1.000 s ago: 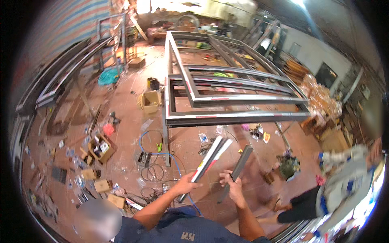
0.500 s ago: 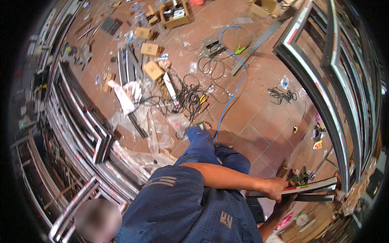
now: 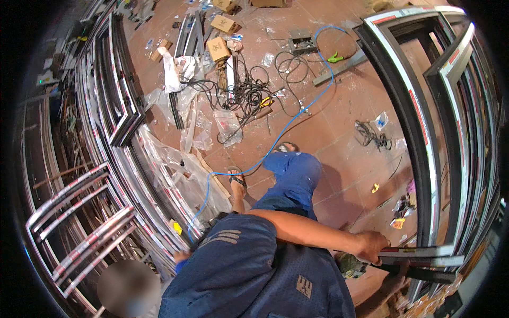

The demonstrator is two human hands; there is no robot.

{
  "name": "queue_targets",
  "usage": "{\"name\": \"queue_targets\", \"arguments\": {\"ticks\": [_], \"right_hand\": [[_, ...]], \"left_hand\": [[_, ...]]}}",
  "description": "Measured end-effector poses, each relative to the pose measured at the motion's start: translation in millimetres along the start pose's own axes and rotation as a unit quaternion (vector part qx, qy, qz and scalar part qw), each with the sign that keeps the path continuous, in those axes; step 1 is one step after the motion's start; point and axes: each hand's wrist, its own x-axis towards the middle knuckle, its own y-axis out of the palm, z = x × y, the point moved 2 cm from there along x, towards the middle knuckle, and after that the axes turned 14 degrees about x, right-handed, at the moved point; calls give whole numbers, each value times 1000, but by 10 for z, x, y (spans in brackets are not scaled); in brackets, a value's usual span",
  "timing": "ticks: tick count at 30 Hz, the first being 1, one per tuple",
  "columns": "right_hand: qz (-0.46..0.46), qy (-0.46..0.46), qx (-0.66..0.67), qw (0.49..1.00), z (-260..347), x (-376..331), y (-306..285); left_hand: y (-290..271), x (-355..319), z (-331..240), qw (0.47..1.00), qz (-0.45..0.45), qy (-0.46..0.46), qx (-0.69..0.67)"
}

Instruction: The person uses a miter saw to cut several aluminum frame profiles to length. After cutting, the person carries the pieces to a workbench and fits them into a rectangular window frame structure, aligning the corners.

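Note:
My left hand [image 3: 373,247] is closed round the near ends of short window-frame profiles [image 3: 427,251], dark bars with pale film and red marks. Below it, in shadow, my right hand [image 3: 393,279] is at the underside of the same bundle; its fingers are hard to make out. The far ends of the bars lie across the lower part of large dark frames [image 3: 420,119] with white film strips, which stand upright on my right. Whether the bars touch these frames, I cannot tell.
A blue hose [image 3: 275,142] curves over the tiled floor past my feet. Tangled black cable [image 3: 248,94], cardboard boxes [image 3: 218,49] and plastic sheeting [image 3: 199,124] lie ahead. More frames [image 3: 114,79] stack on the left. Another person's blurred head [image 3: 129,289] shows at lower left.
My hands and the bars have come closer to the upright frames on the right. My feet have stepped apart, and the view has shifted. The hose now reaches to the left-hand stack.

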Motion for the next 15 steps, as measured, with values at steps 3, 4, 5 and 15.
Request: {"name": "queue_targets", "arguments": {"ticks": [3,4,5,15], "right_hand": [[17,-2,19,1000,282,486,-254],[56,17,47,997,377,632,-301],[85,35,76,993,485,681,-352],[126,-24,64,990,1576,1580,357]], "left_hand": [[-27,245,-54,998,-50,30,17],[-88,316,-83,997,-64,33,18],[-168,377,-122,997,-67,43,22],[-1395,471,-585,972,-188,124,-61]]}}
